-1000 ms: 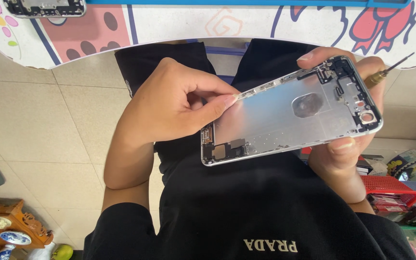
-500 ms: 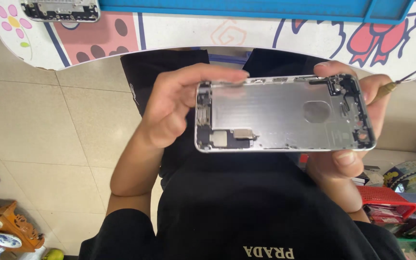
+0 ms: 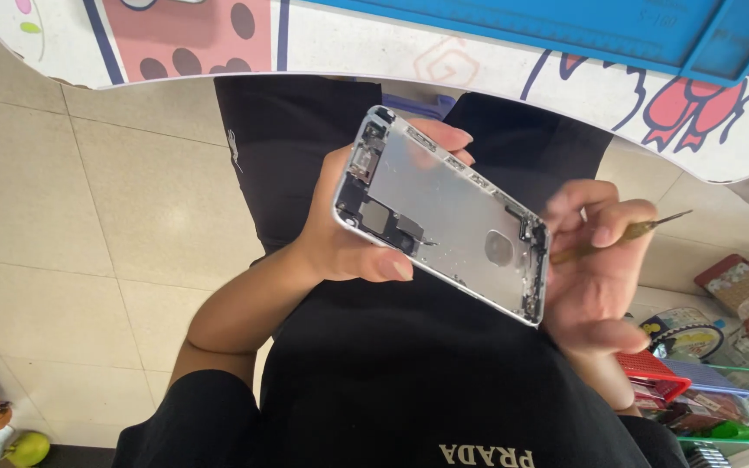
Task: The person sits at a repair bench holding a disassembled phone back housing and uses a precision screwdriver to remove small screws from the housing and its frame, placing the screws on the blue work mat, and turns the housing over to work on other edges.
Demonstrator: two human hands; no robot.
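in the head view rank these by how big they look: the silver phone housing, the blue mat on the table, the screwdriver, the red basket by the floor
1. blue mat, though cut off by the frame edge
2. silver phone housing, which is nearer the camera
3. and 4. screwdriver and red basket: both partly hidden, too close to rank

Blue mat (image 3: pixel 565 30): cut off by top edge.
Screwdriver (image 3: pixel 621 236): handle partly hidden behind phone housing (image 3: pixel 444 212).
Left hand (image 3: pixel 340 234): palm hidden behind housing.
Floor clutter (image 3: pixel 721 364): cut off at right edge, contents indistinct.
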